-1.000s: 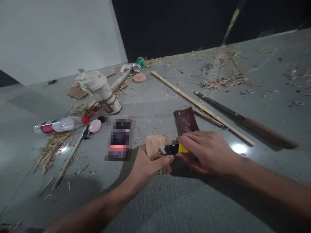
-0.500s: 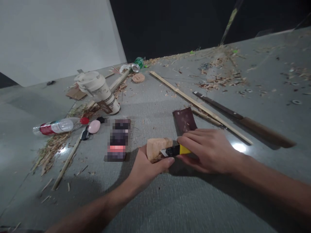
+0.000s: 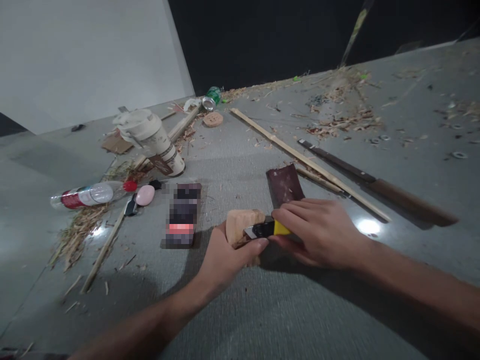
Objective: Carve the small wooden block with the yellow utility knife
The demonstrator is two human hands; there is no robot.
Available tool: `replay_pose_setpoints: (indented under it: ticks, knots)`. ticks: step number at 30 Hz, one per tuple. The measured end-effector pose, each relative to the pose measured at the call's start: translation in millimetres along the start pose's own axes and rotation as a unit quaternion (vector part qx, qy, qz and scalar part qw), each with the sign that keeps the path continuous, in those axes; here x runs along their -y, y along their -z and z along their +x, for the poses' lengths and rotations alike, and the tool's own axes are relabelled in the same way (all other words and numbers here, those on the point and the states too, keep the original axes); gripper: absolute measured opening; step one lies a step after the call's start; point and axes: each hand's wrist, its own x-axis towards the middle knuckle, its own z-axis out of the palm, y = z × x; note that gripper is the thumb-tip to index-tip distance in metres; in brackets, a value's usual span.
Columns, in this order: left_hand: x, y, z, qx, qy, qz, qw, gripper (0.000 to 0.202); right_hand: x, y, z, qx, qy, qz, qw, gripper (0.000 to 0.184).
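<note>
At nine o'clock, a red-capped bottle [image 3: 90, 194] is seen lying on its side; at six, near centre, the left hand [image 3: 227, 260] is clamped round a wooden block [image 3: 237, 225], met by a yellow-and-black knife [image 3: 265, 230], clasped by the right hand [image 3: 318, 232] at four.

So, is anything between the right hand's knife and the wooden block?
Nothing visible: the knife in the right hand has its blade at the wooden block. The left hand grips that block, its thumb close below the blade in the picture.

Grey surface [image 3: 240, 310], white cup [image 3: 165, 148], wooden strip [image 3: 275, 139], maroon sheet [image 3: 284, 184], shavings [image 3: 347, 124]
</note>
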Motion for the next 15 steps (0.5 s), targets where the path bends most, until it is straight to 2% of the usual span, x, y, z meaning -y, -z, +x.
replay_pose_setpoints:
  ticks: [6,15]
  knots:
    - [-1.3,-1.8,1.0,-0.031,0.012,0.004,0.999,0.032,6.8,-2.5,0.5,-0.017,-0.026,-0.022,0.999,0.031]
    - [-1.7,-8.9,-6.2,-0.072,0.024,-0.068,0.995,0.035,22.9,-5.9,2.4,-0.062,-0.065,-0.043,0.995,0.026]
